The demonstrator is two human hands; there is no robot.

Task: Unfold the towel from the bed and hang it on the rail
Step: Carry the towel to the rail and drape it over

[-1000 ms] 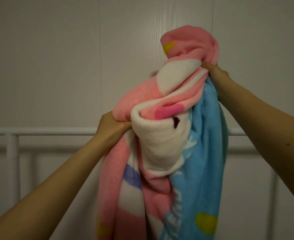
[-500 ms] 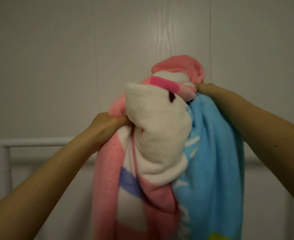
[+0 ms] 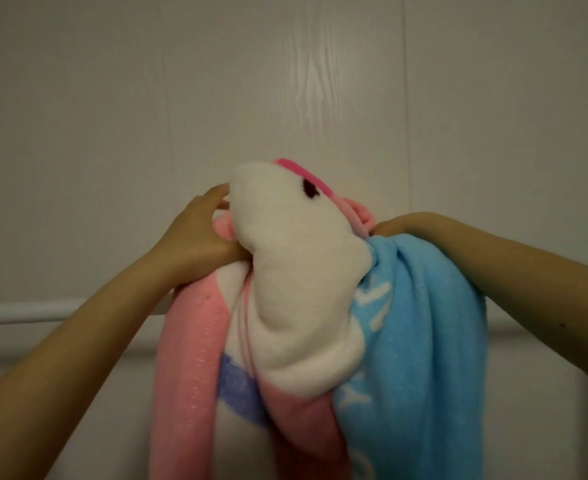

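Observation:
A bunched pink, white and blue towel (image 3: pixel 296 299) hangs in front of me, its lower part running off the bottom edge. My left hand (image 3: pixel 195 237) grips its pink and white folds on the left, thumb under the white bulge. My right hand (image 3: pixel 399 226) holds the top of the blue part, its fingers hidden behind the cloth. The white rail (image 3: pixel 43 311) runs across behind the towel, just below my hands; the towel hides its middle.
A pale wood-grain wall (image 3: pixel 285 98) stands close behind the rail. A second, lower bar (image 3: pixel 60 351) of the white frame runs under the rail.
Both hands have come down with the towel toward the rail. The raised pink top has dropped behind the white bulge. My left hand has shifted its hold higher on the folds.

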